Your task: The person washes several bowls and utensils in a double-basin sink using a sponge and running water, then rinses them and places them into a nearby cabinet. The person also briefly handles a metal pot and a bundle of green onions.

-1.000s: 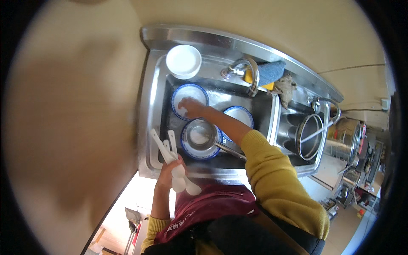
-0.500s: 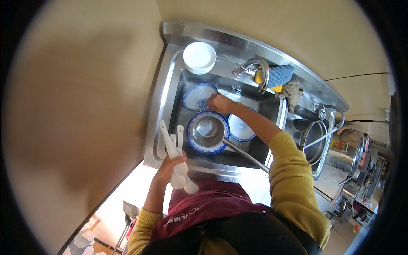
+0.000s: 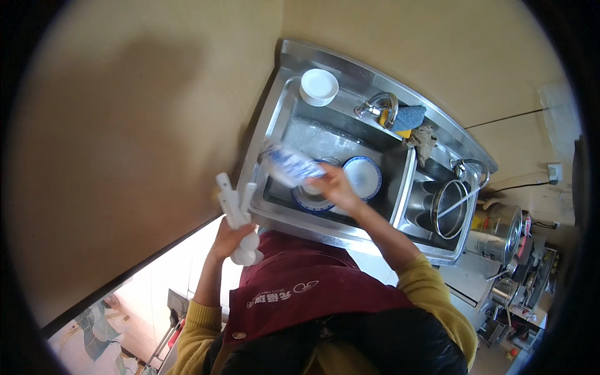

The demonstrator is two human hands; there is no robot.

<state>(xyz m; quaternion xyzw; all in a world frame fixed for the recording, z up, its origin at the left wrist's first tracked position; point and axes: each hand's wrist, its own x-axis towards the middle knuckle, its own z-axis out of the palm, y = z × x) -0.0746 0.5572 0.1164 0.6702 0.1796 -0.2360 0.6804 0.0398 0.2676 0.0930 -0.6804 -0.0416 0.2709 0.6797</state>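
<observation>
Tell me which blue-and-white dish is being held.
The tilted, blurred dish in the right hand; the white-centred dish to its right and the partly hidden dish below it sit in the sink basin.

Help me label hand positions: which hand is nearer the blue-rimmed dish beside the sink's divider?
Right. The right hand is just left of the blue-rimmed dish, gripping a blurred patterned dish; the left hand is farther left, outside the sink, holding white spoons.

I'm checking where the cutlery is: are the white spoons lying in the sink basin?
No, the left hand holds the white spoons outside the sink basin.
</observation>
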